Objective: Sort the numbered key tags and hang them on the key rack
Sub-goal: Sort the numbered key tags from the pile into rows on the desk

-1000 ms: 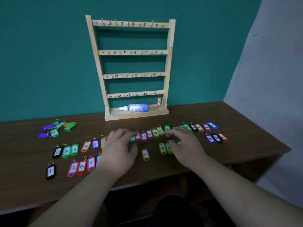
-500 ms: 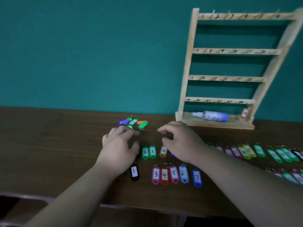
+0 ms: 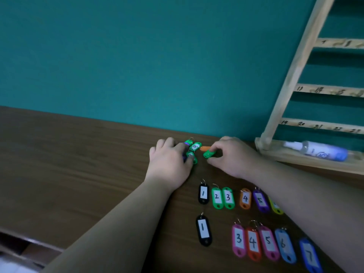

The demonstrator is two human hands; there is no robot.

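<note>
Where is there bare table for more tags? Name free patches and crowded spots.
Free: the wide stretch of table left of the left hand, back to the wall; also the near-row gap between black tag 1 and pink tag 3. Crowded: the loose pile by the right hand, and both numbered rows.

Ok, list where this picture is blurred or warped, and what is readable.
Head view: dim, flat light, no glare; the key rack leans with wide-angle warp, its numbers smeared; the bottle is soft; the front-row tags read sharply; the back pile of tags does not.
</note>
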